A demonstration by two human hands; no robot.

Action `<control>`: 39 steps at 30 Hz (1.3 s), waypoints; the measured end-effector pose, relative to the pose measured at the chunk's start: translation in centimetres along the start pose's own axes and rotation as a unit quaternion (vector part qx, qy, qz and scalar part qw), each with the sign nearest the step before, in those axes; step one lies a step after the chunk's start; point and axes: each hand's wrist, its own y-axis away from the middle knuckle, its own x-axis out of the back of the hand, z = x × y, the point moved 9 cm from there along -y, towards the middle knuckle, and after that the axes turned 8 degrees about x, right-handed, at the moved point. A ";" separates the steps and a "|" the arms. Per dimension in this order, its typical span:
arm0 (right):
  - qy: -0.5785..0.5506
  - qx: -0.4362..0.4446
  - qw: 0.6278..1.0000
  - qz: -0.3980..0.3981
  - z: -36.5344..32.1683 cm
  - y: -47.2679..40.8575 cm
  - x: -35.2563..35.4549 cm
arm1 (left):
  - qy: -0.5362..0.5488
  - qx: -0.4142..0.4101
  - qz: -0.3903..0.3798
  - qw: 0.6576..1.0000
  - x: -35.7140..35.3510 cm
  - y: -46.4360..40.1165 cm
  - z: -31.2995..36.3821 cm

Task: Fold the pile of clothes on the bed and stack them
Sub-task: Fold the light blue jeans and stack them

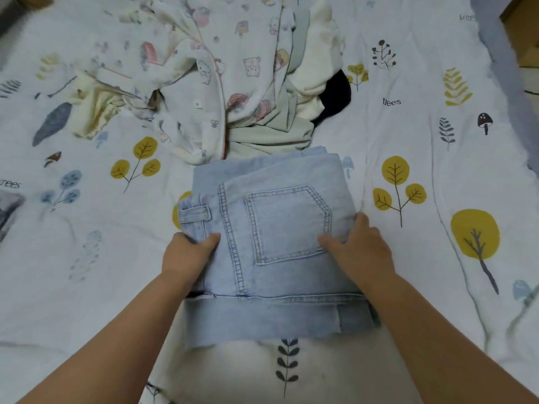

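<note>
Folded light-blue jeans (271, 246) held at both side edges by two bare hands over a leaf-printed bed sheet (437, 258).

The left hand (186, 258) grips the jeans' left edge just below the belt loop, thumb on top and fingers curled under the fabric; the right hand (358, 246) grips the right edge beside the back pocket, thumb lying on the denim and fingers wrapped around the fold. The jeans lie between the two hands, back pocket facing up, raw hem nearest the person. Just beyond the jeans' far edge sits the unfolded pile of clothes (233, 83): a cartoon-print white garment (221, 62), a pale green piece (271, 135), a cream one and something black (335, 94).
</note>
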 end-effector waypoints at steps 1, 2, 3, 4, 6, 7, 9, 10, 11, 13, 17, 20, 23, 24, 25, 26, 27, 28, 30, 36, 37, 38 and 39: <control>-0.012 0.003 1.000 0.008 -0.3 0.0 0.1 | 0.022 -0.005 -0.017 1.000 -0.1 0.0 0.2; -0.023 0.011 0.999 0.020 -0.7 0.1 0.3 | 0.047 -0.008 -0.030 0.998 0.0 0.1 0.3; -0.028 0.023 0.999 0.032 -1.2 0.2 0.6 | 0.069 -0.012 -0.038 0.997 0.2 0.3 0.5; -0.026 0.037 0.998 0.042 -1.9 0.3 0.9 | 0.082 -0.021 -0.038 0.996 0.6 0.7 0.8; -0.023 0.067 0.996 0.056 -3.5 1.0 1.4 | 0.095 -0.048 -0.027 0.994 1.5 1.7 1.5; -0.029 0.083 0.994 0.061 -4.3 1.6 1.7 | 0.099 -0.062 -0.023 0.993 2.0 2.4 1.9; -0.043 0.114 0.991 0.063 -6.0 3.0 2.5 | 0.098 -0.079 -0.014 0.992 3.4 4.0 2.3; -0.045 0.126 0.989 0.060 -6.7 3.9 2.9 | 0.097 -0.078 -0.009 0.992 4.3 4.7 2.2; -0.045 0.138 0.988 0.057 -7.4 4.8 3.3 | 0.099 -0.075 -0.004 0.992 5.3 5.4 2.0; -0.049 0.167 0.983 0.054 -8.9 6.7 4.4 | 0.110 -0.072 0.001 0.991 7.4 6.8 1.5; -0.045 0.214 0.975 0.043 -12.4 9.9 6.3 | 0.144 -0.065 0.008 0.987 11.7 9.5 0.6; -0.032 0.239 0.970 0.033 -15.6 11.6 7.3 | 0.162 -0.061 0.031 0.984 15.4 11.3 0.0; -0.019 0.267 0.963 0.025 -19.4 13.6 7.8 | 0.182 -0.054 0.058 0.980 19.1 12.6 -1.0; -0.013 0.278 0.960 0.023 -20.8 14.3 7.9 | 0.188 -0.053 0.067 0.978 20.4 13.0 -1.5; -0.007 0.288 0.957 0.020 -22.1 15.0 7.8 | 0.192 -0.049 0.075 0.977 21.6 13.3 -2.0; -0.001 0.296 0.955 0.017 -23.3 15.7 7.6 | 0.196 -0.044 0.081 0.976 22.7 13.4 -2.5; 0.005 0.304 0.953 0.015 -24.6 16.3 7.2 | 0.200 -0.038 0.085 0.975 23.9 13.5 -3.2; 0.009 0.312 0.950 0.014 -25.8 17.0 6.8 | 0.204 -0.034 0.089 0.974 25.1 13.6 -3.9; 0.014 0.326 0.945 0.013 -28.3 18.3 5.7 | 0.211 -0.028 0.096 0.972 27.7 13.5 -5.5; 0.048 0.350 0.935 -0.010 -36.4 22.3 -0.2 | 0.209 0.008 0.122 0.970 35.7 11.5 -12.1; 0.054 0.351 0.935 -0.012 -37.7 22.9 -1.4 | 0.205 0.014 0.128 0.970 37.0 11.0 -13.3; 0.061 0.351 0.934 -0.013 -39.0 23.6 -2.6 | 0.201 0.018 0.133 0.970 38.3 10.3 -14.3; 0.065 0.352 0.934 -0.015 -40.2 24.2 -3.9 | 0.197 0.021 0.135 0.971 39.6 9.6 -15.3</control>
